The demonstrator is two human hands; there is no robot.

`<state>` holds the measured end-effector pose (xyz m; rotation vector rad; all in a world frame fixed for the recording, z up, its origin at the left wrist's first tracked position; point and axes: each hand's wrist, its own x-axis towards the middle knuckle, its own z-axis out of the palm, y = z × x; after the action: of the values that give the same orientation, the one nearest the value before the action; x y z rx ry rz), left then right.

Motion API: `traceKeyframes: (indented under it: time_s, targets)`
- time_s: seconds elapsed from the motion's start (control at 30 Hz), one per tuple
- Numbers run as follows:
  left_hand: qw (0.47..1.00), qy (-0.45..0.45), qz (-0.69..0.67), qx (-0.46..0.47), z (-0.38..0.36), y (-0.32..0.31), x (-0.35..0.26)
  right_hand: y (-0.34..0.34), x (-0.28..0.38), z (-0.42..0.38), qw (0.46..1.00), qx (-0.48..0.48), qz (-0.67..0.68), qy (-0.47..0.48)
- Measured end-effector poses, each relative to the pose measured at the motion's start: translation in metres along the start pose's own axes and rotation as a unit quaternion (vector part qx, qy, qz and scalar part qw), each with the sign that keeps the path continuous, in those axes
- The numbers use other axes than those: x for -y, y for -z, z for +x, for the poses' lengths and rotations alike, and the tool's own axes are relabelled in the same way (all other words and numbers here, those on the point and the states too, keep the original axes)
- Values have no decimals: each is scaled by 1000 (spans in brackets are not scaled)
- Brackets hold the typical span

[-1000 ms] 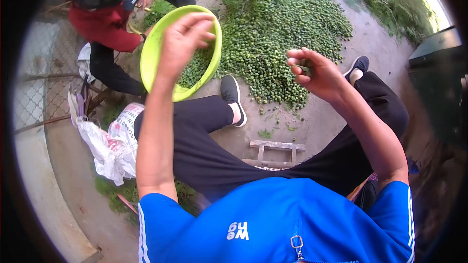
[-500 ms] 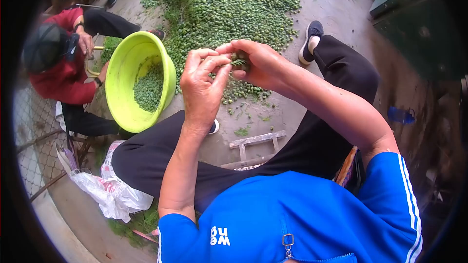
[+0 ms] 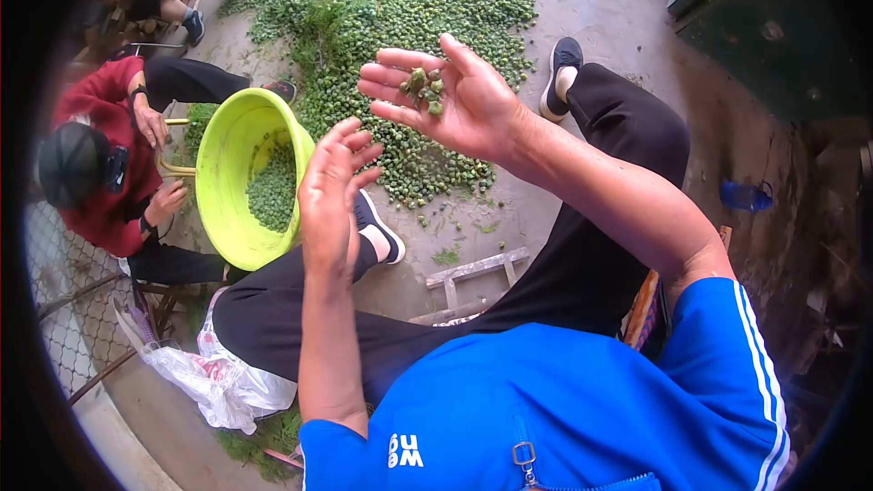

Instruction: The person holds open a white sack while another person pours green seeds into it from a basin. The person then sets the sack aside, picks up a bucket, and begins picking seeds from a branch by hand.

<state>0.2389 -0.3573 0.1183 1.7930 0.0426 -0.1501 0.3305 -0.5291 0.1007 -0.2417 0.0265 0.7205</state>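
On the upturned palm of my right hand lie several small green conifer cones, the fingers stretched out and only slightly curled. Lower and to the left is my left hand, apart from the right one, with its fingers spread and nothing seen in it. It is close to the rim of a yellow-green tub. Inside the tub is a heap of paler green pieces. Behind my right hand a broad pile of green cones with feathery sprigs covers the ground.
A person in a red top sits left of the tub, hands near its handles. A small wooden frame lies between my legs. At lower left is a white plastic bag; a dark green box and blue container stand right.
My hands have parted. The left hand let go of a green sprig and moved down and left toward the tub. My right hand opened, showing the cones on its palm.
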Motion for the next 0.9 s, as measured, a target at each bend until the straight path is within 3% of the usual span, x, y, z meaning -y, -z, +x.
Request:
traceKeyframes:
  time_s: [0.03, 0.07, 0.1, 0.13, 0.2, 0.23, 0.27, 0.3, 0.4, 0.5, 0.53, 0.57, 0.6, 0.67, 0.73, 0.8, 0.9]
  targets:
    - [970, 31, -242, -21, 5, -10, 6, 0, -1, 0, 1000, 7, -9, 13]
    - [880, 60, -469, -42, 10, -20, 10, 1, -3, 0, 1000, 8, -10, 11]
    - [841, 102, -531, -12, 15, -32, 10, 2, -6, 1, 997, 2, -71, 32]
    - [803, 137, -579, -30, 19, -45, 11, 5, -8, 2, 990, -5, -132, 53]
    - [754, 114, -647, -22, 28, -62, 11, 4, -12, -1, 985, -21, -158, 64]
    - [754, 117, -646, -22, 32, -67, 13, -3, -13, -5, 934, -25, -342, 97]
    - [727, 133, -671, -58, 36, -70, 14, -6, -14, -8, 848, -26, -514, 126]
    - [699, 148, -694, -95, 41, -72, 16, 6, -18, -2, 812, 31, -552, 185]
    - [662, 156, -726, -101, 51, -65, 36, -3, -17, -6, 826, 42, -526, 199]
    - [693, 116, -709, -61, 45, -63, 21, -10, 8, -10, 755, -19, -609, 241]
    - [715, 103, -690, -56, 44, -63, 19, -9, 15, -10, 715, -39, -646, 263]
    - [708, 106, -695, -57, 43, -62, 18, -7, 21, -9, 632, -37, -713, 302]
    - [709, 105, -695, -57, 43, -61, 22, -6, 22, -11, 632, -36, -713, 302]
    - [690, 70, -720, 14, 43, -60, 27, 0, 19, -14, 549, -31, -797, 250]
    - [708, 83, -701, 21, 43, -61, 21, 6, 12, -17, 554, -19, -790, 262]
    - [725, 93, -682, 26, 41, -63, 18, 3, 7, -21, 462, -21, -847, 262]
    - [743, 130, -657, 11, 39, -63, 19, 9, 3, -18, 433, -26, -866, 247]
